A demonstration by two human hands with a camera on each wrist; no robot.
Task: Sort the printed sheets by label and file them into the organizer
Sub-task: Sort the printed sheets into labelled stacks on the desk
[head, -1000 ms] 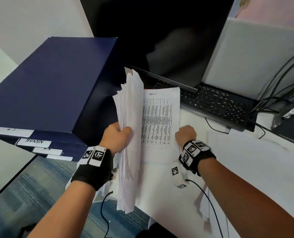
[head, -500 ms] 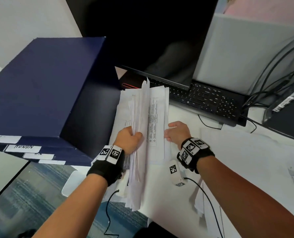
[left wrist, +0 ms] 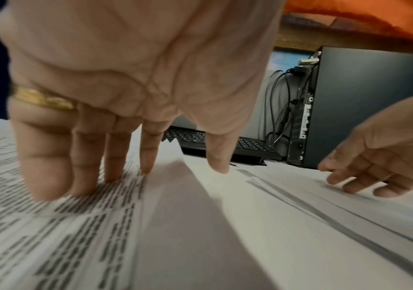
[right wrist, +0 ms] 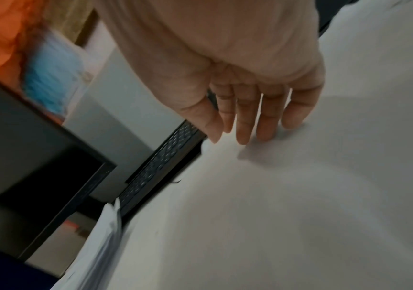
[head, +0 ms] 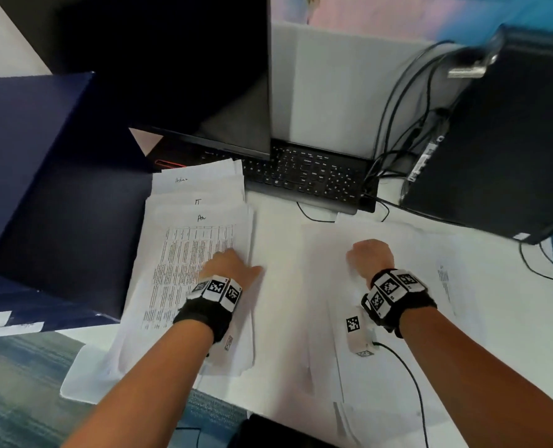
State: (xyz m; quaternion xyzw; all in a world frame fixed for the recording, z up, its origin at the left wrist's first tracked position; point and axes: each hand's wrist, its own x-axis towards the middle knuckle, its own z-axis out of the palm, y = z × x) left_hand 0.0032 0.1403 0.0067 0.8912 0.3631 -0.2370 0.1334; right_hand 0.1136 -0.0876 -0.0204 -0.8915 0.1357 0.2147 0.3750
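A stack of printed sheets (head: 191, 250) lies flat on the white desk, fanned so that handwritten labels show along the top edges. My left hand (head: 228, 265) rests on the top sheet with straight fingers; the left wrist view shows the left hand (left wrist: 138, 176) with its fingertips (left wrist: 51, 188) touching the printed table. My right hand (head: 369, 253) is to the right, on loose white sheets (head: 339, 286). In the right wrist view the right hand (right wrist: 250, 135) has its fingers straight, touching paper and holding nothing. The navy organizer (head: 42, 176) stands at the left, beside the stack.
A black keyboard (head: 307, 176) and a dark monitor (head: 171, 76) sit behind the papers. A black computer tower (head: 501, 140) with cables (head: 394, 130) stands at the back right. White label strips (head: 10, 323) mark the organizer's front. A cable (head: 411, 379) trails from my right wrist.
My left hand has laid the stack it held on edge down flat and now rests open on it. My right hand has moved right, off the stack, onto the loose sheets.
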